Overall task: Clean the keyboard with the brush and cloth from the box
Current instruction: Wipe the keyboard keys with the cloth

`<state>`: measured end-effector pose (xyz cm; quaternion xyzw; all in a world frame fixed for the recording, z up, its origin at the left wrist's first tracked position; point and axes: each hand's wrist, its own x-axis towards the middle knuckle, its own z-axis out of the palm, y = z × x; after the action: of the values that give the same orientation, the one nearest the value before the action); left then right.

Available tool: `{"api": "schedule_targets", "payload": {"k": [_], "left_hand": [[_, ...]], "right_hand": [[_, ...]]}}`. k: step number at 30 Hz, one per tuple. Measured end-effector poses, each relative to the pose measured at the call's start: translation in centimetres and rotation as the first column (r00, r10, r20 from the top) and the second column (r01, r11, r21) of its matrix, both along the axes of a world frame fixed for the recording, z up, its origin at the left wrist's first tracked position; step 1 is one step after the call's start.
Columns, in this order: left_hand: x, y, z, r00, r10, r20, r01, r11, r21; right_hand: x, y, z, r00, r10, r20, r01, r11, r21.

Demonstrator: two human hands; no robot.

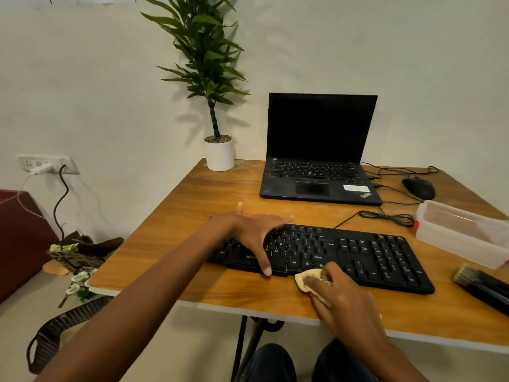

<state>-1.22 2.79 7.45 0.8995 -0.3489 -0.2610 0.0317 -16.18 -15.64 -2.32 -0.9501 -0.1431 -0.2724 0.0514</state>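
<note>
A black keyboard (358, 255) lies across the wooden table (192, 205). My left hand (253, 232) rests spread over its left half, thumb at the near edge and fingers straight. My right hand (341, 296) grips a bunched cream cloth (307, 279) and presses it against the keyboard's front edge near the middle. The brush (482, 285), with pale bristles and a black handle, lies on the table at the right. The clear plastic box (462, 232) stands open behind the brush.
An open black laptop (316, 172) sits at the back with a black mouse (418, 187) and loose cables (385, 216) to its right. A potted plant (219, 153) stands at the back left corner. Bags lie on the floor to the left.
</note>
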Motion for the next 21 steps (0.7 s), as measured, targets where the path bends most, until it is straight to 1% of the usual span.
{"api": "schedule_targets", "payload": {"k": [1, 2, 3, 7, 10, 13, 17, 21], "left_hand": [[0.0, -0.8, -0.4, 0.998, -0.041, 0.048, 0.036, 0.993, 0.112], [0.3, -1.2, -1.0, 0.995, -0.063, 0.079, 0.047, 0.981, 0.186], [0.6, -1.4, -1.4, 0.993, -0.067, 0.094, 0.046, 0.976, 0.214], [1.0, -1.2, -1.7, 0.987, -0.062, 0.149, 0.035, 0.983, 0.181], [1.0, -1.4, -1.7, 0.985, -0.064, 0.162, 0.028, 0.975, 0.219], [1.2, -1.8, -1.6, 0.984, -0.065, 0.166, 0.024, 0.971, 0.239], [1.3, -2.3, -1.6, 0.976, -0.083, 0.199, 0.025, 0.96, 0.28], [1.3, -2.4, -1.6, 0.972, -0.091, 0.216, 0.026, 0.957, 0.29]], "right_hand": [[0.2, 0.0, 0.0, 1.0, 0.009, 0.005, -0.009, 1.0, -0.01], [0.3, -0.1, 0.1, 1.0, 0.015, 0.017, -0.015, 1.0, -0.023], [0.4, -0.2, 0.2, 0.999, 0.022, 0.032, -0.021, 0.999, -0.042], [1.1, 0.4, 0.8, 0.993, 0.081, 0.087, -0.069, 0.99, -0.126], [1.9, 0.8, 0.9, 0.985, 0.129, 0.115, -0.111, 0.982, -0.152], [2.1, 0.9, 0.5, 0.982, 0.123, 0.143, -0.102, 0.984, -0.147], [2.1, 1.0, 0.1, 0.979, 0.096, 0.18, -0.079, 0.992, -0.099], [2.3, 1.4, -0.1, 0.984, 0.081, 0.157, -0.063, 0.991, -0.117]]}}
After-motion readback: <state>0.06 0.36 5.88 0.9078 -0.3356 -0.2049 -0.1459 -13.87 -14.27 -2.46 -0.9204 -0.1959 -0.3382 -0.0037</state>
